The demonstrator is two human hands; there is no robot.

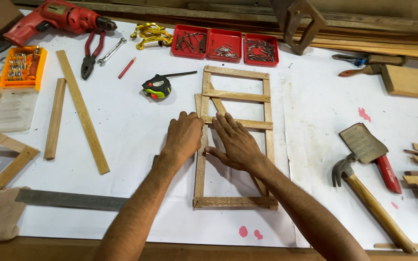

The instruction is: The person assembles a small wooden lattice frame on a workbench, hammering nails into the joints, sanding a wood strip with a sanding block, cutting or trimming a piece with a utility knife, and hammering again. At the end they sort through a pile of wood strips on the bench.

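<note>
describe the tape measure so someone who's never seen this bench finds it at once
Start at the three red trays of nails at the table's far edge. Just nearer than the leftmost tray, left of the wooden ladder frame, lies the tape measure. It is the only black, yellow-green and red case, its dark blade pulled out toward the frame.

The scene is brightly and evenly lit from above. The left hand [184, 136] and right hand [235, 144] cast only short, soft shadows onto the white paper-covered table [131, 125] beneath them. Focus is sharp around both hands. Straight edges far to either side bow slightly, a wide-angle distortion. No harsh glare shows.
</note>
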